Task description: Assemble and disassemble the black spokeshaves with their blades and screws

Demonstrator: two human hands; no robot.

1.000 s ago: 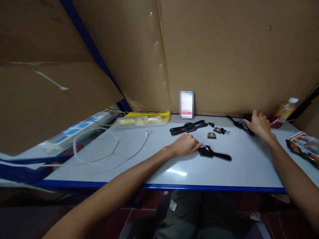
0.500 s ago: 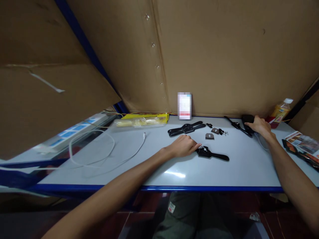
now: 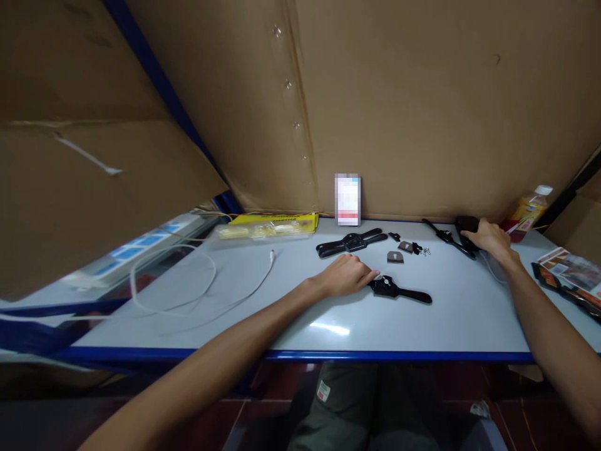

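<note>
Left hand (image 3: 345,275), closed, is gripping a black handled tool (image 3: 385,287), likely for steadiness; right hand (image 3: 491,239), half-curled, is touching a dark object (image 3: 466,224), grip unclear.

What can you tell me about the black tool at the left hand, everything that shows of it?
The black tool has a broad, notched middle with a small bright spot, and a slim handle widening to a rounded end. It is glossy, perhaps painted metal. The handle points right and slightly toward the person. The tool appears to lie nearly flat on the pale table. The left hand grips its left end, hiding that part.
</note>
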